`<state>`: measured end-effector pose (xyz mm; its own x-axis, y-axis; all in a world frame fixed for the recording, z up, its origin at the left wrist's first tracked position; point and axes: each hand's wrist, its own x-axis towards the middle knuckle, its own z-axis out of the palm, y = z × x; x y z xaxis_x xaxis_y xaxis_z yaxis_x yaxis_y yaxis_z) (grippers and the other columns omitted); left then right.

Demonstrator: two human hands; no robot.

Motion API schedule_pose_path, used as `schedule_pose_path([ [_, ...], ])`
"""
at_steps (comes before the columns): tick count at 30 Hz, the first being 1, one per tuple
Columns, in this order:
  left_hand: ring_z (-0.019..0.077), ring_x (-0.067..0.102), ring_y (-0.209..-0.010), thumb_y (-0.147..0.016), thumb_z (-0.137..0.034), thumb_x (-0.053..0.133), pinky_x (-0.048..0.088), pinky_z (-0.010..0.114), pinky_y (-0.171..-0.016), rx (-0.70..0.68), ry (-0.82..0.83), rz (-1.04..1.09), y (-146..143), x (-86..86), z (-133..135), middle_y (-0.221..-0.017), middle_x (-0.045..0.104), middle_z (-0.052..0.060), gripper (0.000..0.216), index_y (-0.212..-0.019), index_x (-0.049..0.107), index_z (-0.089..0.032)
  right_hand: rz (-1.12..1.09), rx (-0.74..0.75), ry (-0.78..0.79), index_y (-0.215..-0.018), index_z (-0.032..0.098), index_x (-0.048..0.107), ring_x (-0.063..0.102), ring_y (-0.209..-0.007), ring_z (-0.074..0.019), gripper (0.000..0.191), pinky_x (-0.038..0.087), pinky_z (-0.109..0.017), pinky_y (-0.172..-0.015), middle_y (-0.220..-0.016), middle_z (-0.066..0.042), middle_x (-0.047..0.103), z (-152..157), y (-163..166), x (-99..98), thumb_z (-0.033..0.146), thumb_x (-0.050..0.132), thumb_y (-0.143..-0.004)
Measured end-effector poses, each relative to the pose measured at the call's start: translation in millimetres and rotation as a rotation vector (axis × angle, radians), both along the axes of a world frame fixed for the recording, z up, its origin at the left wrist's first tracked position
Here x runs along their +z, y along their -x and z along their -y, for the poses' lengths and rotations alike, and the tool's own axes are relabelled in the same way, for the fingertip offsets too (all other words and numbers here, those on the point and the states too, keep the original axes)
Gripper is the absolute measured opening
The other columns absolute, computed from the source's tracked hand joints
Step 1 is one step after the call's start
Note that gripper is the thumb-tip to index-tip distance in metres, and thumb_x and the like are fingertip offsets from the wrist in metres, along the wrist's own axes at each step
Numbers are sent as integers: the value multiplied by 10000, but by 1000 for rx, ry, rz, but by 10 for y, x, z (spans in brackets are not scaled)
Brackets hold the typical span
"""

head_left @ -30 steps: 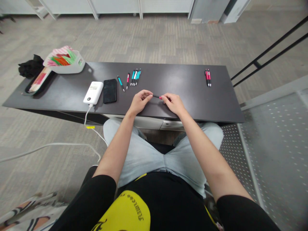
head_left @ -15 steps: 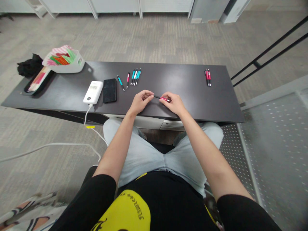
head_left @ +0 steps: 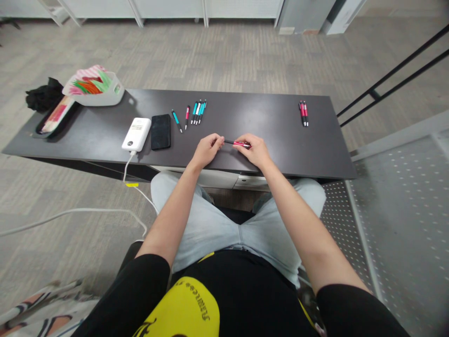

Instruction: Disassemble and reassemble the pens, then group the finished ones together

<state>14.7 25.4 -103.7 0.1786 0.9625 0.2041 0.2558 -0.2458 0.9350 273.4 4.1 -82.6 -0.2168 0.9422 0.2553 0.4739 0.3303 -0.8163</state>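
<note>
Both hands hold one red and black pen just above the near middle of the dark table. My left hand pinches its black end. My right hand is closed round the red barrel. Behind my left hand lie several teal pens, a single red pen and a single teal pen. Two red pens lie together at the far right of the table.
A black phone and a white power bank with a cable lie left of my hands. Further left stand a white bin of coloured parts, a dark tray and a black cloth. Black railing runs at right.
More of the pen's red barrel shows between my hands than a second ago, and my right hand has shifted slightly right. The pens on the table have not moved.
</note>
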Motion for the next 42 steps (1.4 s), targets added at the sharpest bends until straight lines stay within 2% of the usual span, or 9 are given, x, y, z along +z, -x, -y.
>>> schedule_pose_path([
  [5, 229, 714, -767, -1176, -359, 893, 564, 378, -820, 24, 3, -43, -12, 59, 24, -810, 788, -1, 339, -872, 768, -281, 13, -30, 10, -906, 325, 851, 827, -1035, -378, 506, 651, -502, -991, -1031, -102, 923, 22, 29, 20, 773, 917, -1132],
  [9, 232, 724, -769, -1147, -270, 896, 570, 380, -832, 34, 4, -64, -28, 100, 40, -805, 770, -11, 304, -880, 752, -278, 62, -38, 19, -891, 322, 842, 803, -960, -368, 566, 628, -488, -949, -904, -85, 881, 9, 21, -16, 825, 878, -1148],
  [11, 230, 739, -772, -1142, -261, 909, 576, 374, -835, 35, 4, -59, -36, 110, 43, -806, 761, -17, 281, -907, 756, -278, 87, -49, 1, -928, 326, 846, 791, -965, -364, 504, 624, -479, -944, -922, -84, 883, -5, 6, -54, 768, 872, -1169],
  [14, 221, 768, -792, -1178, -272, 880, 584, 359, -851, 30, -1, -73, -39, 112, 48, -859, 793, -14, 243, -965, 763, -277, 134, -48, -77, -1045, 318, 868, 805, -1057, -367, 301, 640, -486, -1025, -1084, -99, 929, -20, -16, -109, 572, 857, -1206],
  [18, 247, 793, -850, -1271, -367, 757, 588, 386, -885, 5, -43, -166, -22, 91, 59, -883, 822, 22, 367, -916, 727, -281, 239, 7, -141, -1177, 296, 894, 821, -1137, -367, 142, 649, -492, -1109, -1209, -113, 951, -15, -31, -130, 410, 828, -1230],
  [24, 281, 773, -839, -1308, -458, 686, 576, 430, -896, 40, -99, -297, -6, 35, 52, -791, 756, 30, 526, -808, 652, -298, 338, 1, -148, -1231, 293, 931, 844, -1181, -368, 218, 656, -471, -1108, -1271, -124, 968, 28, -17, -81, 437, 778, -1290],
  [29, 282, 759, -859, -1283, -405, 697, 559, 431, -896, 32, -123, -339, 0, 24, 34, -822, 758, 35, 479, -819, 661, -294, 318, 3, -78, -1225, 294, 954, 876, -1154, -366, 308, 652, -443, -1032, -1264, -123, 983, 38, -10, -64, 498, 737, -1306],
  [37, 302, 759, -935, -1239, -359, 737, 584, 442, -960, 12, -170, -340, 2, 48, 38, -898, 768, 56, 429, -825, 645, -295, 254, 29, -20, -1159, 280, 945, 873, -1036, -337, 312, 617, -415, -970, -1134, -97, 973, -3, -38, -77, 494, 751, -1278],
  [42, 301, 748, -936, -1251, -432, 727, 603, 440, -975, 12, -151, -306, -19, 73, 47, -897, 749, 55, 439, -842, 635, -300, 218, 19, 3, -1147, 278, 937, 841, -975, -330, 313, 614, -416, -942, -1018, -81, 939, -1, -33, -80, 515, 767, -1260],
])
